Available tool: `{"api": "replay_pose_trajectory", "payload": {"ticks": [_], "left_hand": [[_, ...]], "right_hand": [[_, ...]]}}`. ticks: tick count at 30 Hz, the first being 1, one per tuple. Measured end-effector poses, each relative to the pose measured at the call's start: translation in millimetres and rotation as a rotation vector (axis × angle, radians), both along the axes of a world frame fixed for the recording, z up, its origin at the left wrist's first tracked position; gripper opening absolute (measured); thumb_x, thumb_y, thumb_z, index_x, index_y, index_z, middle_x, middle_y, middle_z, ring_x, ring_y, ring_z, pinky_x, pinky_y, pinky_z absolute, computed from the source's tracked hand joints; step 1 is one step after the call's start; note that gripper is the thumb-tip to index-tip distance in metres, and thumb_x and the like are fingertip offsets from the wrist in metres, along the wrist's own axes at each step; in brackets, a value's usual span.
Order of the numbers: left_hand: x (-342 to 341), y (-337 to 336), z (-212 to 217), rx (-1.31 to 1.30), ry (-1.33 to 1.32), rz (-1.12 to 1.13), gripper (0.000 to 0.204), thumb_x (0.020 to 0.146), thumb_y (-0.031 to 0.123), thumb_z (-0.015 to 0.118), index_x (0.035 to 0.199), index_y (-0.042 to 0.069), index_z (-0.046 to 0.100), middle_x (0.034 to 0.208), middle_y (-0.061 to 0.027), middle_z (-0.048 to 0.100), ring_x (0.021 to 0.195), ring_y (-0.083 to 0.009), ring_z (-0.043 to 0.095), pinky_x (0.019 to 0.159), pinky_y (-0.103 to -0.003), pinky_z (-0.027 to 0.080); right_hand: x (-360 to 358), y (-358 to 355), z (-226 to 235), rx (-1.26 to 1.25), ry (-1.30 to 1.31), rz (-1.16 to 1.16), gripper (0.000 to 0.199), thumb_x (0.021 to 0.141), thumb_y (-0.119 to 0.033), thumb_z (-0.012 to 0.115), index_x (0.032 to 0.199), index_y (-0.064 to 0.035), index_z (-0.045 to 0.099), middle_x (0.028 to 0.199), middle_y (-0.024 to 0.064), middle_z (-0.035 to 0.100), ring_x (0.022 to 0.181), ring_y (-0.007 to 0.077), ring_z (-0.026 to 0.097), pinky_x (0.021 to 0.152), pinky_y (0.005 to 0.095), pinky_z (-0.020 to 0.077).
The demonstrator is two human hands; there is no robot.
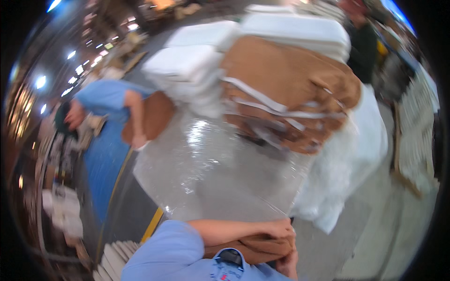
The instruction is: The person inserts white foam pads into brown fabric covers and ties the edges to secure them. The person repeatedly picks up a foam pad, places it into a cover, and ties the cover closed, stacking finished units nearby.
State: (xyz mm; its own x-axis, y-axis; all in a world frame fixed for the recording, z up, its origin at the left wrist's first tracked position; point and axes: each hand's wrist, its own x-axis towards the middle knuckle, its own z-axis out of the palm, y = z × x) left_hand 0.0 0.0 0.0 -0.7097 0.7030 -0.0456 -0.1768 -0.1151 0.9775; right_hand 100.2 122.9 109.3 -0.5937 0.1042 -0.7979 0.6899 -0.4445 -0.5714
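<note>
A large clear plastic sheet (201, 187) stretches in front of me, shiny and slightly slack. My left hand (279, 228) reaches across my body to its near right corner, fingers closed on the film. Just below, my right hand (288, 263) is bent up close to the left one. Its fingers look curled, but blur and the left hand hide what they hold. Brown cloth (262, 248) shows under my left forearm; whether it is worn or held I cannot tell. At the far left edge of the sheet, a co-worker's hand (138, 141) touches the film.
Brown fabric-covered bundles with white straps (286, 70) are heaped beyond the sheet, beside stacked white blocks (187, 61). White plastic wrapping (328, 187) hangs at their right. The co-worker in blue (110, 98) bends at left. Another person (363, 47) stands far right, near stacked pale sheets (415, 131).
</note>
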Motion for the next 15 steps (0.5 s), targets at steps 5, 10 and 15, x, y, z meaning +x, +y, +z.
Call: {"api": "replay_pose_trajectory", "payload": {"ticks": [5,10,15], "left_hand": [[-126,-136,-99,-0.368,0.158,0.034,0.04,0.094,0.038,0.068,0.085,0.0,0.076,0.081,-0.026,0.071,0.067,-0.0356,0.061,0.071,-0.049,0.053],[-37,-256,-60,-0.735,0.107,-0.048,0.037,0.094,0.036,0.07,0.09,0.001,0.078,0.099,-0.0269,0.071,0.086,-0.0397,0.071,0.079,-0.049,0.055],[-33,-235,-42,-0.816,0.099,0.067,0.032,0.088,0.031,0.075,0.088,-0.001,0.079,0.093,-0.0265,0.075,0.088,-0.0406,0.075,0.075,-0.05,0.057]], "right_hand": [[-122,-121,-153,-0.273,0.063,0.08,0.055,0.108,-0.053,0.054,0.137,-0.0063,0.06,0.132,0.0101,0.068,0.12,0.0268,0.066,0.103,0.0446,0.0527],[-97,-239,-173,-0.432,-0.098,0.074,0.055,0.108,-0.054,0.053,0.135,-0.0061,0.061,0.13,0.0101,0.069,0.119,0.0266,0.066,0.102,0.0444,0.0528],[-124,-270,-183,-0.419,-0.116,0.126,0.056,0.108,-0.054,0.052,0.134,-0.006,0.062,0.128,0.0101,0.069,0.117,0.0264,0.066,0.101,0.0441,0.0529]]}}
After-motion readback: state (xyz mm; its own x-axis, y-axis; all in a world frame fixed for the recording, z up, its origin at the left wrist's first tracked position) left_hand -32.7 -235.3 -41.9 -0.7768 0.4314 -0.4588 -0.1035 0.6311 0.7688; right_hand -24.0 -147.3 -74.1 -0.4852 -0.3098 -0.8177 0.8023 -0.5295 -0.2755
